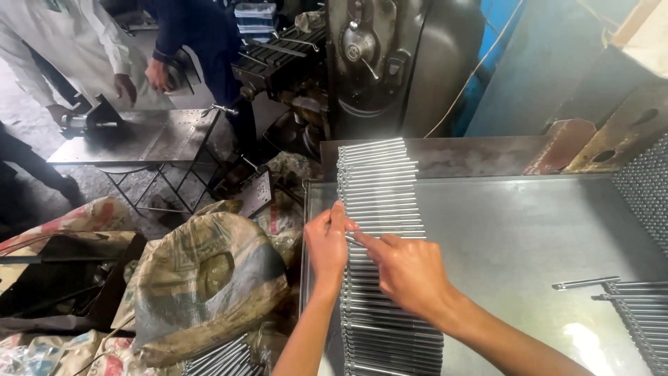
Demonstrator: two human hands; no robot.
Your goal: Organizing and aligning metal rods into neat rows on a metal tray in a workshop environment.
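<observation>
Both my hands rest on the rods [379, 188], a long row of thin metal rods lying side by side along the left edge of the steel surface [515, 230]. My left hand [327, 244] pinches the rod ends at the row's left side, fingers closed on them. My right hand [407, 271] lies flat over the row, forefinger stretched out; whether it grips anything I cannot tell, since the palm hides what is beneath. More rods [637, 313] lie at the right, cut off by the frame. A sack [209, 278] slumps on the floor left of the surface. Beyond, two people stand at a low table [153, 139], faces out of frame.
</observation>
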